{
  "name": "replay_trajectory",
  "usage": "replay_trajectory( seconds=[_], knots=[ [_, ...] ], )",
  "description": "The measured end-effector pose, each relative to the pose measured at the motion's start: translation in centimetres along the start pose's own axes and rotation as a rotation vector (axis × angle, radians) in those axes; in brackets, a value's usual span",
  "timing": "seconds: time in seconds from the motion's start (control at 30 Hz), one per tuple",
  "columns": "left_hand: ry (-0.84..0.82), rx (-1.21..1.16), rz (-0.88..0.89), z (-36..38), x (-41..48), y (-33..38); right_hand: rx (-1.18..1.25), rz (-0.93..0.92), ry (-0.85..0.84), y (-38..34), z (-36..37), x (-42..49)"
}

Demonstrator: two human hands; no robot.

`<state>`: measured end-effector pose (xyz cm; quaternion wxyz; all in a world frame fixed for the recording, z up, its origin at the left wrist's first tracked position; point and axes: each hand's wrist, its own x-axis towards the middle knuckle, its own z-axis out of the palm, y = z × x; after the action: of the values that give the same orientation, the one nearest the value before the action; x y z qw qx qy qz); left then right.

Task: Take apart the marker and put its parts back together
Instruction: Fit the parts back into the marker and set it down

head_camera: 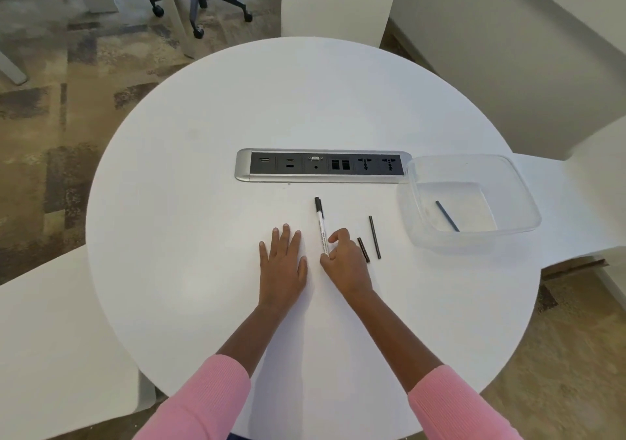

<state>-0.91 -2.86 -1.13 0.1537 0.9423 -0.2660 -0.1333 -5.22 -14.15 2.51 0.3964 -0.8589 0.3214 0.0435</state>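
A white marker (320, 224) with a black cap lies on the round white table (203, 202), cap end pointing away from me. My right hand (343, 260) pinches its near end between thumb and curled fingers. Flat on the table to the marker's left rests my left hand (283, 263), fingers straight, holding nothing. Two loose black parts lie just right of my right hand: a short black piece (363, 250) and a longer thin black rod (374, 237).
A clear plastic container (515, 202) stands at the right with a dark thin rod (447, 216) inside. A silver and black socket panel (321, 165) is set into the table's middle. White chairs surround the table; an office chair base stands at the back left.
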Motion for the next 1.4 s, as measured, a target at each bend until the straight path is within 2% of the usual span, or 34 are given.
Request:
replay_trajectory(
  seconds=[0.17, 0.33, 0.47, 0.53, 0.63, 0.73, 0.87, 1.03, 1.23, 1.4],
  knots=[
    [0.095, -0.658, -0.192, -2.1, 0.4, 3.0, 0.141, -0.044, 0.018, -1.0, -1.3, -0.6],
    [-0.034, -1.262, -0.397, -4.1, 1.3, 4.6, 0.252, -0.143, 0.042, -1.3, -2.3, -1.3],
    [-0.149, -1.581, -0.486, -4.2, 1.2, 4.4, 0.26, -0.173, 0.039, -0.5, -3.3, -1.2],
    [-0.14, -1.708, -0.587, -4.3, 1.3, 4.4, 0.235, -0.181, 0.052, 0.1, -3.8, -1.0],
    [-0.087, -1.874, -0.712, -4.4, 1.3, 4.5, 0.164, -0.137, 0.165, 1.7, -4.6, -0.4],
    [-0.063, -1.99, -0.767, -4.5, 1.3, 4.4, 0.018, -0.033, 0.248, 3.7, -5.4, 0.5],
    [-0.044, -2.073, -0.802, -4.4, 1.1, 4.5, -0.111, 0.081, 0.205, 5.6, -6.0, 1.2],
    [-0.039, -2.129, -0.856, -3.9, 0.9, 5.0, -0.186, 0.085, 0.187, 5.8, -5.9, 1.6],
    [-0.015, -2.173, -0.903, -3.7, 0.4, 5.3, -0.175, 0.119, 0.201, 5.6, -6.1, 1.6],
    [0.011, -2.226, -0.945, -3.9, 0.0, 5.3, 0.05, 0.086, 0.226, 4.9, -7.7, 0.1]
  ],
)
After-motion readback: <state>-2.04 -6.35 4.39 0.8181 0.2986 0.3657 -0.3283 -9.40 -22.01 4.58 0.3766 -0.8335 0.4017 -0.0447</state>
